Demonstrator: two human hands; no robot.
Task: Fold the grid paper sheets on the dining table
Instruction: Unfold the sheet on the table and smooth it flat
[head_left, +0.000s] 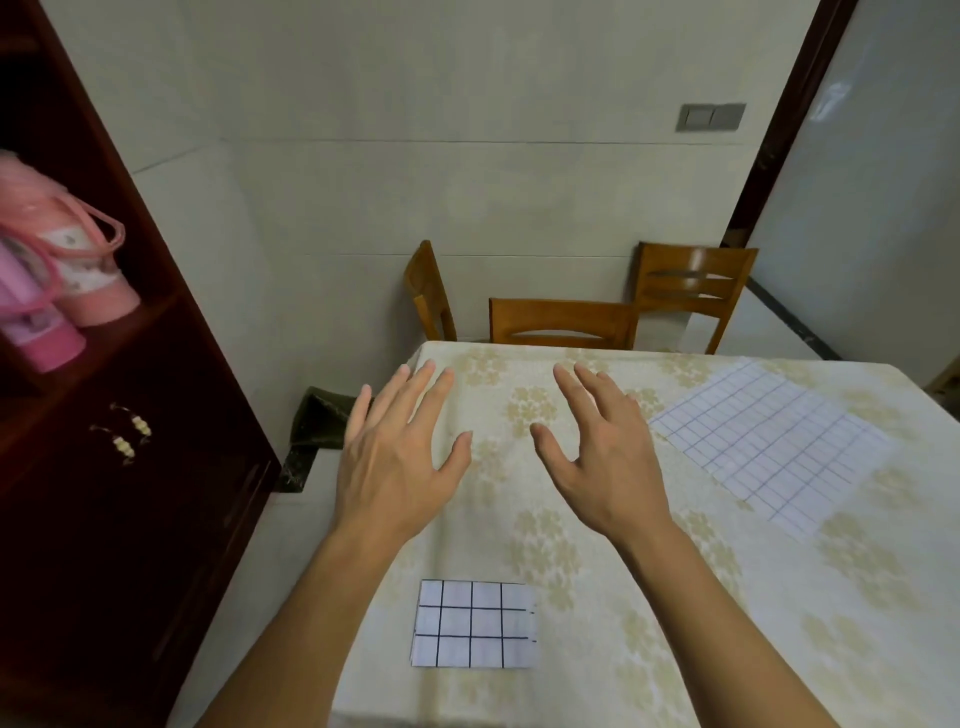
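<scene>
A small folded grid paper (475, 623) lies flat near the front edge of the dining table (649, 613), between my forearms. A large unfolded grid paper sheet (774, 447) lies flat at the right side of the table. My left hand (400, 452) hovers over the table's left part with fingers spread, holding nothing. My right hand (602, 452) hovers beside it with fingers spread, its fingertips just left of the large sheet, apart from it.
The table carries a cream flowered cloth. Three wooden chairs (563, 325) stand at its far edge against the tiled wall. A dark wooden cabinet (130, 441) with pink bottles (57, 291) on a shelf stands at the left.
</scene>
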